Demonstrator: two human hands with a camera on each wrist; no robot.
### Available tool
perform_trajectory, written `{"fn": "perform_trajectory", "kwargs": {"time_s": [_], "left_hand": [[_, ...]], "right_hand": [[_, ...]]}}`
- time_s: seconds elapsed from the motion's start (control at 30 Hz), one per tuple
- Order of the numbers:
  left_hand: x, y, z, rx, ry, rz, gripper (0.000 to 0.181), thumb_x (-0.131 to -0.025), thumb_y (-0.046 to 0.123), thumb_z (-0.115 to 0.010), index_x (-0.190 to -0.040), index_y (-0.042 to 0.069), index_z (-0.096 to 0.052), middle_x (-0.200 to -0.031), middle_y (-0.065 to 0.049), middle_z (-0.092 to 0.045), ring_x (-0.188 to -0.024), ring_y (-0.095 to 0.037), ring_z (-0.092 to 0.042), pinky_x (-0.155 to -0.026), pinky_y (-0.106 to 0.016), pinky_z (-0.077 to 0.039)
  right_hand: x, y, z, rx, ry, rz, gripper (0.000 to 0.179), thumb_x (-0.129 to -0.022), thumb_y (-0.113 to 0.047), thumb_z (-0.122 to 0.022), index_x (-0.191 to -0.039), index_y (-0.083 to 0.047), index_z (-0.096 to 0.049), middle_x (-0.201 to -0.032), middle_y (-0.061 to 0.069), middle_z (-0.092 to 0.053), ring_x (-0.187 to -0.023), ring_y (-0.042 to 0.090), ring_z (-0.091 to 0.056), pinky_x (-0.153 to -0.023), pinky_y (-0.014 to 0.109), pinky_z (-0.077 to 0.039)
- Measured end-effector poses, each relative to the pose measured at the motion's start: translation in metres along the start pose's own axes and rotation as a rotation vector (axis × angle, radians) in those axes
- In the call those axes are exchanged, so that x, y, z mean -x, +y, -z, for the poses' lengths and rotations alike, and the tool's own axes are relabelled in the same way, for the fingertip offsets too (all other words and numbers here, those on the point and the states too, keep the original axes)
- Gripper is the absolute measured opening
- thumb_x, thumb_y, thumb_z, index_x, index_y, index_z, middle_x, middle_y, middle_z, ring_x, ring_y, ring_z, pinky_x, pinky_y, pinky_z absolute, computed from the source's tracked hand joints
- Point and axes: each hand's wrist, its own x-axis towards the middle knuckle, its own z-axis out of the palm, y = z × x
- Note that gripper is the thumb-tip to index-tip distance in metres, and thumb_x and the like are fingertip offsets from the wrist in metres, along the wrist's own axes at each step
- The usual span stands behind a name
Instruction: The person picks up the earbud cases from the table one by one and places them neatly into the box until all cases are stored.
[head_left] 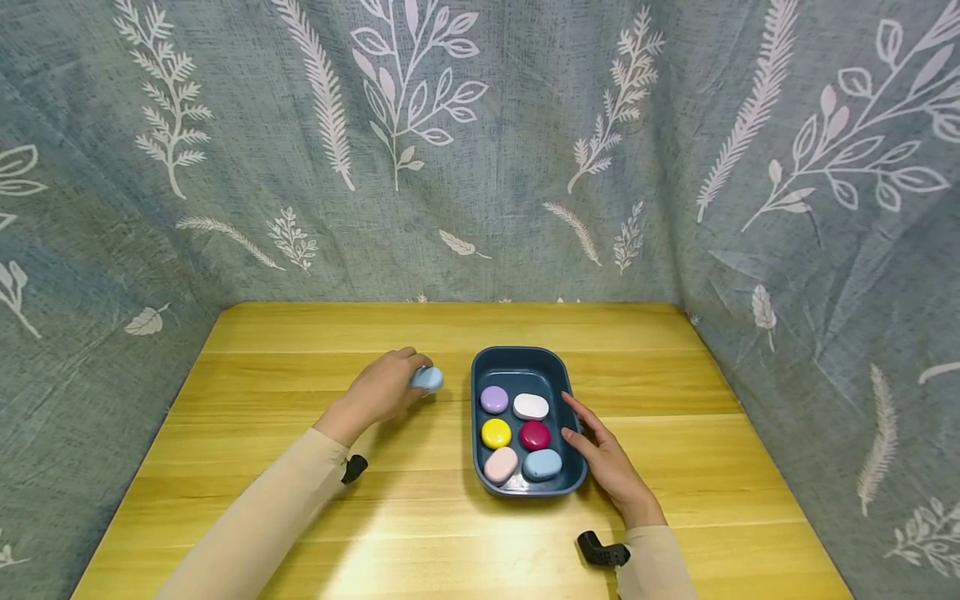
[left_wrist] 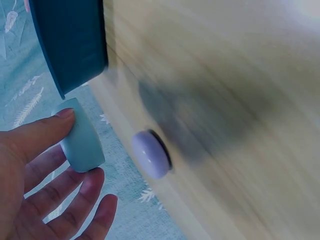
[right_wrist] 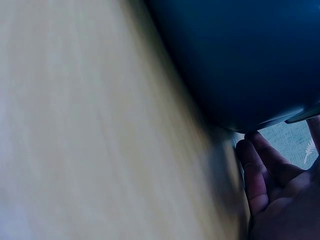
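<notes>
My left hand (head_left: 384,385) pinches a light blue oval soap bar (head_left: 427,379) above the table, left of a dark blue container (head_left: 517,358). In the left wrist view the thumb lies on one face of this soap bar (left_wrist: 84,142), with fingers on its far side. A purple soap bar (left_wrist: 151,154) rests on the table close by; in the head view my hand hides that spot. My right hand (head_left: 611,467) holds the container's right wall, thumb over the rim and fingers against the outside (right_wrist: 240,100).
Inside the container lie soap bars: purple (head_left: 494,400), white (head_left: 531,407), yellow (head_left: 496,433), dark red (head_left: 535,436), pink (head_left: 501,465) and blue (head_left: 542,464). A leaf-patterned curtain (head_left: 465,208) surrounds the wooden table (head_left: 300,333) at the back and sides.
</notes>
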Motion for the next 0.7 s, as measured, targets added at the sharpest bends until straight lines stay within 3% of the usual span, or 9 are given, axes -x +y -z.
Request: {"fn": "perform_trajectory", "kwargs": {"time_s": [0.7], "left_hand": [[-0.017, 0.023, 0.01, 0.001, -0.001, -0.062, 0.036, -0.086, 0.028, -0.073, -0.119, 0.015, -0.065, -0.108, 0.001, -0.062, -0.091, -0.015, -0.059, -0.082, -0.031, -0.05]], "right_hand": [[-0.001, 0.001, 0.0, -0.008, 0.002, -0.02, 0.054, -0.097, -0.034, -0.057, -0.146, -0.041, -0.037, -0.158, -0.006, -0.024, -0.145, 0.026, -0.023, -0.117, 0.056, -0.02]]}}
